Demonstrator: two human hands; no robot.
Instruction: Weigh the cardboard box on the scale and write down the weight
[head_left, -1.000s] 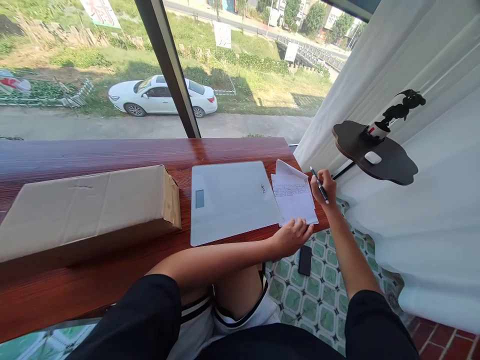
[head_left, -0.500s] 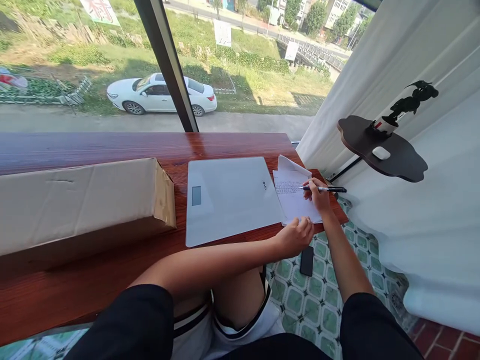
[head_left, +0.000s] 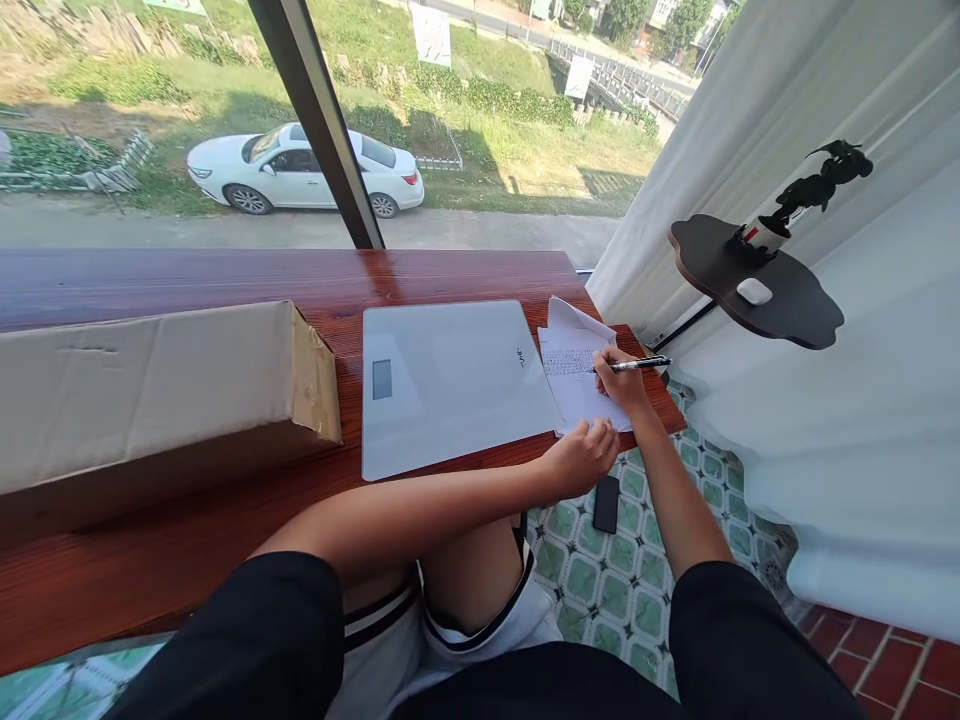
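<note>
My right hand (head_left: 619, 376) is closed around a black pen (head_left: 643, 364), whose tip meets a sheet of white paper (head_left: 586, 402) with rows of small handwriting on its upper part. The pen's back end points right. At the paper's lower edge rests my left hand (head_left: 589, 455), its fingers curled; whether they grip anything is hidden. Behind the written sheet, a folded-over page (head_left: 576, 318) sticks up at the top. Just left of the paper lies a flat white glass scale (head_left: 450, 390) with a small grey display.
A long cardboard box (head_left: 150, 385) occupies the left of the reddish wooden table (head_left: 480, 268). A black phone (head_left: 606, 504) lies on the green tiled floor below. To the right, a dark side table (head_left: 787, 305) carries a potted plant (head_left: 814, 190) and a small white object (head_left: 754, 291).
My view has shifted slightly, moving the scene up and left. The right hand has lowered the pen into a writing grip on the paper. My left hand stays by the lower edge.
</note>
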